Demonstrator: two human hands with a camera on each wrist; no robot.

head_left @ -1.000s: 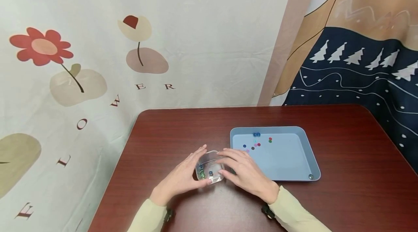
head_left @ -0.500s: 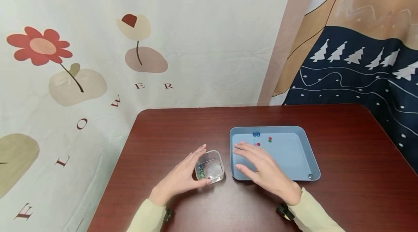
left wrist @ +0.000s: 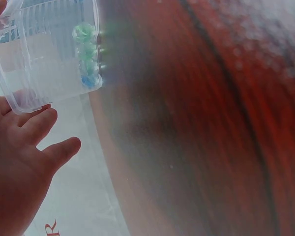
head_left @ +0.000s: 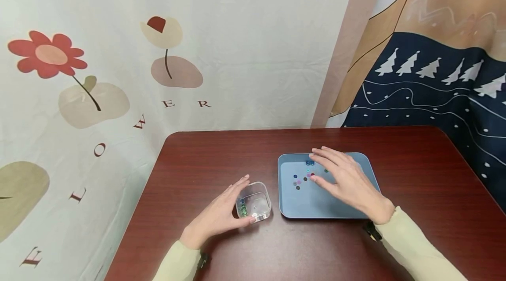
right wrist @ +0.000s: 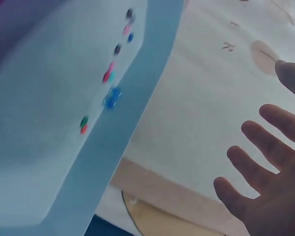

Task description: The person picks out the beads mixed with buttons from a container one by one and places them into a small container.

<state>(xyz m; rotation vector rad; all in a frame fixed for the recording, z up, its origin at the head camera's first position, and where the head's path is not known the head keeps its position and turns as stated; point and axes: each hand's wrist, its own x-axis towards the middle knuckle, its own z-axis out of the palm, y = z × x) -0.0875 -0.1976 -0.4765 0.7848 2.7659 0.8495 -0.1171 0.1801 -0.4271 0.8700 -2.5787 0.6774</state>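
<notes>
My left hand (head_left: 217, 217) holds a small clear plastic box (head_left: 260, 204) on the table, thumb on its near side and fingers on its far side. Green marbles (head_left: 243, 210) and a blue one (left wrist: 88, 80) lie along one wall of the box. Over the blue tray (head_left: 304, 206) hovers my right hand (head_left: 349, 180), fingers spread and holding nothing. Two blue marbles (head_left: 310, 163) sit by the tray's far wall. Several small coloured discs (head_left: 298, 188) are scattered in its left half, the nearest things to my right fingertips. The tray's near right corner is hidden by my right hand and wrist.
The brown wooden table (head_left: 213, 158) carries the box on the left and the tray on the right. Behind its far edge hangs a pale curtain (head_left: 253, 52) with flower prints, beside a dark one (head_left: 419, 92) with white trees.
My right hand has moved from the box rightward over the tray. The left hand and box have stayed put. A blue marble in the middle of the box no longer shows there.
</notes>
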